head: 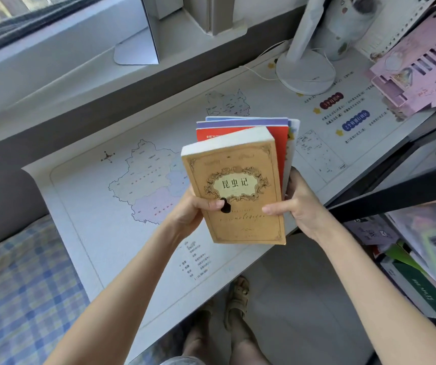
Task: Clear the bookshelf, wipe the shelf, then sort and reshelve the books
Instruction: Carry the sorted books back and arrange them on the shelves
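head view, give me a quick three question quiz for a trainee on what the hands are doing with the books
1. True or false: the tan book lies flat on the desk mat.
2. Which cover sits directly behind the tan one: A red, B green, C black?
3. Fill in: the left hand and the right hand grip the stack from its ____ end.

Key: 1 false, it is held above the mat; 2 A, the red book; 3 lower.

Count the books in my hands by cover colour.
Tan book: 1
Red book: 1
Purple book: 1
Blue book: 1
White book: 1
Total: 5, as far as the fanned edges show.
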Demonstrator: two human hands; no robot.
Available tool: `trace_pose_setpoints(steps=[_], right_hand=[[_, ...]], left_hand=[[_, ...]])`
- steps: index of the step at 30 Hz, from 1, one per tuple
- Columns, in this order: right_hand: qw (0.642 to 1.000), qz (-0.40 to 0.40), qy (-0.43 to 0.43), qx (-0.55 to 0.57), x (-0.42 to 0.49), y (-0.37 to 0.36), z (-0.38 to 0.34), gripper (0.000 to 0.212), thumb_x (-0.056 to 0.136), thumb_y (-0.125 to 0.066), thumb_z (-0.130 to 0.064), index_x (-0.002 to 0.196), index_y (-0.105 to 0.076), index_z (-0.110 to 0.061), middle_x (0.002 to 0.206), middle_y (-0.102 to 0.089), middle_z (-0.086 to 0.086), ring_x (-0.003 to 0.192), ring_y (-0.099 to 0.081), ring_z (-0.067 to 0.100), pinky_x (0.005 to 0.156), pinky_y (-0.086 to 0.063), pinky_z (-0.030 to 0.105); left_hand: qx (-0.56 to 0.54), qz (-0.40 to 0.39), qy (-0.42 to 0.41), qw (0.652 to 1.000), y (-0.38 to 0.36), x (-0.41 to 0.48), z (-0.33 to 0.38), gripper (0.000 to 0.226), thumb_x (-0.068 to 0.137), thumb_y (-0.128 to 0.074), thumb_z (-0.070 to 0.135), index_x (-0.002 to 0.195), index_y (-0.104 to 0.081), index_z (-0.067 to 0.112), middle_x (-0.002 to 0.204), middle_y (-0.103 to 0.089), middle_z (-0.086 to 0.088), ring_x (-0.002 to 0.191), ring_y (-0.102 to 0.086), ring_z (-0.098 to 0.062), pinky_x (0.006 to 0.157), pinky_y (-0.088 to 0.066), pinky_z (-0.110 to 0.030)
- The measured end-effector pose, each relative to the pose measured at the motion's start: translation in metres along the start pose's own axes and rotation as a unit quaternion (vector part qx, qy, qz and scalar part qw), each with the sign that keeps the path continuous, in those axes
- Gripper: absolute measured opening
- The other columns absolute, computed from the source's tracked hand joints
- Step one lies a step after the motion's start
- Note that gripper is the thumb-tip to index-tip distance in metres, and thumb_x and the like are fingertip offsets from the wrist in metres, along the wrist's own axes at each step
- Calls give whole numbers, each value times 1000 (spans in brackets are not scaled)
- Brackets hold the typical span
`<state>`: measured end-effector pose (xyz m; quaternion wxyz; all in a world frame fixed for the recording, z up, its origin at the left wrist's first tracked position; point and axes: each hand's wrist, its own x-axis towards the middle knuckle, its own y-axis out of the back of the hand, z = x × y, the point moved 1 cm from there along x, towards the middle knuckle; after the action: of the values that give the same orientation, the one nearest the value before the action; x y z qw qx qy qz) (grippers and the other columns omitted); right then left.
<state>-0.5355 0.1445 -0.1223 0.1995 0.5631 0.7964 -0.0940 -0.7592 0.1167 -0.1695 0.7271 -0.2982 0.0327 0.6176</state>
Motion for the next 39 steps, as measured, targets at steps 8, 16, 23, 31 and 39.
trace_pose_setpoints(steps=[8,16,23,31,39], right_hand=[[996,32,-68,-47,-12,-6,52,78,71,-73,16,132,-43,-22,113,-58,-10,112,-55,11,72,-48,5],[990,-49,-88,-98,-26,9,65,85,70,-81,0,140,-38,-21,128,-56,-5,120,-51,8,95,-45,17],[994,-5,-71,-80,-12,7,69,67,70,-82,-4,128,-52,-21,119,-63,-5,114,-57,12,103,-46,36],[996,69,-26,-53,-36,3,53,74,60,-87,3,122,-55,-23,112,-65,-10,108,-59,5,77,-47,6],[976,207,63,-2,-164,61,-2,85,39,-91,-7,117,-59,-18,105,-72,-11,101,-65,6,77,-54,19]], left_hand=[[197,20,-5,980,-6,-5,-9,79,56,-78,-8,123,-47,20,109,-62,4,106,-58,-14,78,-54,-20],[302,-61,-79,948,-18,-8,7,131,59,-82,-4,132,14,47,135,-32,12,112,-37,25,94,-41,-7],[348,-71,-43,934,-15,-10,-1,116,55,-79,12,142,-3,25,130,-39,3,121,-42,-11,96,-43,-18],[408,21,-97,907,-29,-20,12,92,45,-82,27,125,-38,19,111,-59,7,103,-56,-18,87,-49,-46],[472,-140,-227,840,-135,-43,63,97,44,-76,64,126,-42,23,112,-63,14,100,-61,-6,86,-52,-31]])
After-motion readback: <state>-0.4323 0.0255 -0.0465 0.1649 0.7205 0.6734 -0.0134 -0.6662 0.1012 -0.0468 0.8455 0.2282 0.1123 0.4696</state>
